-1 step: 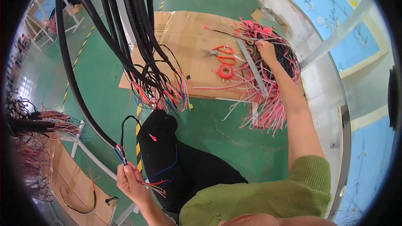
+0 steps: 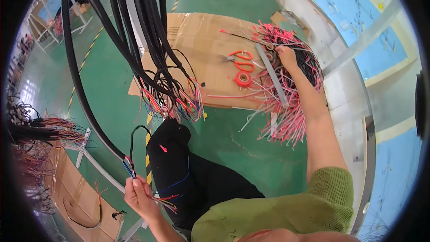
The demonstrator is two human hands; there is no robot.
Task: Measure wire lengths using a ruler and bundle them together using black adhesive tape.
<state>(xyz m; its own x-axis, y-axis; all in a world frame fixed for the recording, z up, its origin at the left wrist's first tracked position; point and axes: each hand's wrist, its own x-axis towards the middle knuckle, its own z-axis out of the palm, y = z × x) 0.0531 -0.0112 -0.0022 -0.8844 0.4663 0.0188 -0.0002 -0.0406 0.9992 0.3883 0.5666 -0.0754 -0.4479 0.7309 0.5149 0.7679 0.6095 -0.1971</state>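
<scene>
My left hand (image 2: 140,195) is closed round the stripped end of a thick black cable (image 2: 83,101), at the lower left beside my knee. Blue and red wires show above the fingers, and a fan of thin coloured wires (image 2: 165,202) sticks out below them. A thin black sleeved branch (image 2: 131,141) loops up from the same end. My right hand (image 2: 286,56) is stretched far out to the cardboard, its fingers bent in at dark tape rolls (image 2: 270,50) beside a heap of pink, white and black wires (image 2: 286,121). What its fingertips pinch, if anything, is hidden.
On the cardboard (image 2: 197,36) lie orange-handled scissors (image 2: 244,60), a red tape roll (image 2: 243,79) and a grey metal strip (image 2: 271,74). Black cables (image 2: 148,27) hang down before me, their wire ends spread above my knee. More wire bundles (image 2: 53,132) are at the left.
The whole view has shifted very slightly. Both hands keep practically the same place and grip.
</scene>
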